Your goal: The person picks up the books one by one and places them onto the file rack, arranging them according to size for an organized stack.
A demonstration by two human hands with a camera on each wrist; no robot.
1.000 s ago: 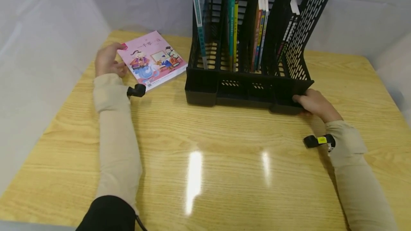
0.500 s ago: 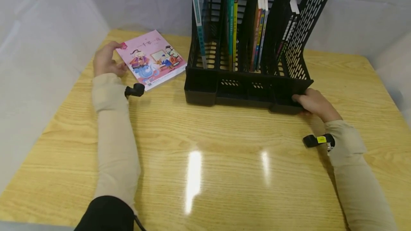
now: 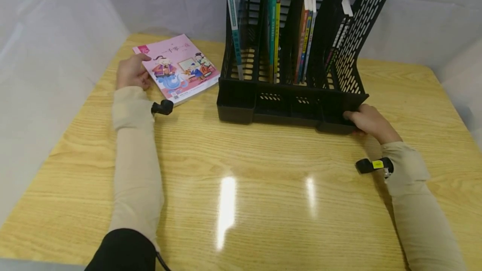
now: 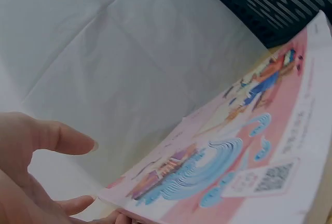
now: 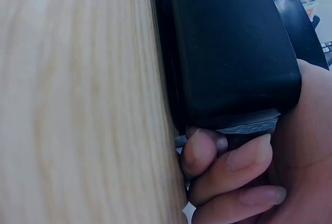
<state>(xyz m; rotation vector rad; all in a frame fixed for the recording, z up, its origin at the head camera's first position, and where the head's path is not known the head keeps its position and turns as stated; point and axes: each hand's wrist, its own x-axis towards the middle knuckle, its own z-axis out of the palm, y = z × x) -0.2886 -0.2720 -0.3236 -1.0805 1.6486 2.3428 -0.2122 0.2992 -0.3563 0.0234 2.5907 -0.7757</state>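
A pink picture-covered book lies face up at the back left of the table, beside a black magazine rack. At its left edge is my left hand. In the left wrist view the left thumb stands raised apart from the cover, while the other fingertips touch the book's lower edge and go partly out of sight beneath it. My right hand grips the rack's front right corner, its thumb over the front tray. Curled fingers show at the corner's underside in the right wrist view.
Several thin books stand upright in the rack's slots. White cloth hangs behind the wooden table, whose front part lies between my two arms. The rack's left side stands close to the pink book's right corner.
My left hand has shifted slightly right along the book's edge, and the cover's red corner label now shows fully. The right hand and the rack have stayed in place.
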